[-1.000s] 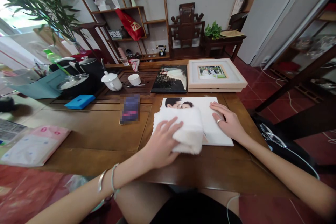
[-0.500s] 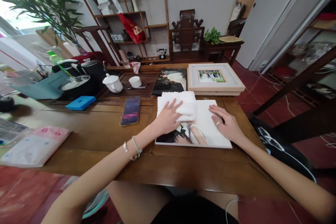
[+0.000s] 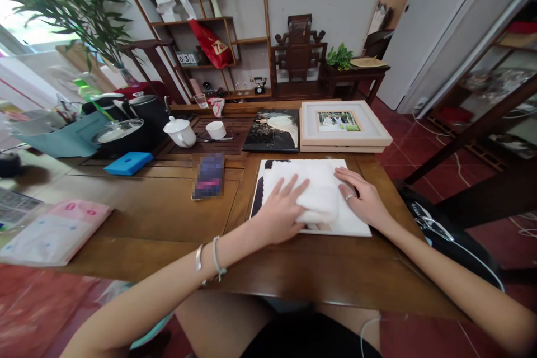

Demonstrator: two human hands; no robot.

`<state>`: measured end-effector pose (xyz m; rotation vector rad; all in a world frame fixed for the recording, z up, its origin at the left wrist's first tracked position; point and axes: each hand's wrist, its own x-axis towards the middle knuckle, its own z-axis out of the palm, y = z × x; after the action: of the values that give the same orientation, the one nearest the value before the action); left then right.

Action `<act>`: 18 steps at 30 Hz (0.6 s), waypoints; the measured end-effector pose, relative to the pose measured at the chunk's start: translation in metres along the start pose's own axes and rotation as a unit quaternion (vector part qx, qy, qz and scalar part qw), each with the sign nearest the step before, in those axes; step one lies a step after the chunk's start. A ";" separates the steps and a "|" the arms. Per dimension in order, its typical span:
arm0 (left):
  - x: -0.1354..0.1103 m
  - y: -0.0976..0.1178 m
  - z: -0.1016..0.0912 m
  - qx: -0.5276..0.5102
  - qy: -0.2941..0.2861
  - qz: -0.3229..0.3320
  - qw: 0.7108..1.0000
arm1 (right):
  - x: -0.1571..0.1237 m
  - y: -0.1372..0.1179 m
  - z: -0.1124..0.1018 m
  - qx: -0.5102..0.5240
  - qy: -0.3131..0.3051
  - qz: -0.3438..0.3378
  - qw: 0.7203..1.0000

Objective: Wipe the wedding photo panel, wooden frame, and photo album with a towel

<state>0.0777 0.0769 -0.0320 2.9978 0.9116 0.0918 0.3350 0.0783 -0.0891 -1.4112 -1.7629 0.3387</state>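
A large white-bordered photo print (image 3: 354, 224) lies flat on the wooden table (image 3: 168, 212) in front of me. My left hand (image 3: 282, 210) lies flat with fingers spread on a folded white cloth (image 3: 316, 201), pressing it onto the print's middle. My right hand (image 3: 364, 198), with a ring on one finger, rests open and flat on the print's right side, beside the cloth. Most of the picture is hidden under the cloth and hands.
Behind the print lie a dark photo panel (image 3: 274, 130) and stacked white frames (image 3: 342, 123). A phone (image 3: 208, 175) lies to the left. A tea tray with teapot (image 3: 180, 132) and cup (image 3: 215, 130), a blue sponge (image 3: 128, 163) and pink packets (image 3: 54, 232) sit further left.
My left hand has slid the cloth from the print's near edge up to its far edge and back down to the middle. The right hand has stayed put.
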 end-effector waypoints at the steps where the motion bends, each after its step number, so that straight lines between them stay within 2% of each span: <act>1: 0.011 -0.009 0.000 0.006 -0.002 -0.021 1.000 | 0.000 0.000 0.000 0.002 -0.001 0.000 1.000; 4: 0.040 -0.024 0.000 0.023 0.008 -0.066 0.997 | 0.000 0.000 0.000 0.011 0.001 0.001 1.000; 8: 0.057 -0.016 0.002 0.030 0.016 -0.085 0.996 | 0.000 0.000 0.000 0.020 0.007 0.009 1.000; 10: 0.051 -0.001 0.003 0.032 0.008 -0.087 0.996 | 0.000 0.000 0.000 0.026 0.004 0.007 1.000; 13: 0.026 0.037 0.004 0.051 0.007 -0.065 0.997 | 0.000 0.001 -0.002 0.035 -0.004 0.004 0.999; 16: -0.004 0.081 0.006 0.085 0.042 -0.022 0.995 | 0.000 0.001 -0.004 0.046 -0.019 0.006 0.999; 18: -0.016 0.100 0.007 0.099 0.055 -0.009 0.994 | 0.001 0.001 -0.006 0.050 -0.024 0.009 0.998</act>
<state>0.1207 -0.0147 -0.0373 3.1938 1.0160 0.1779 0.3398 0.0777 -0.0861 -1.3578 -1.7484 0.4682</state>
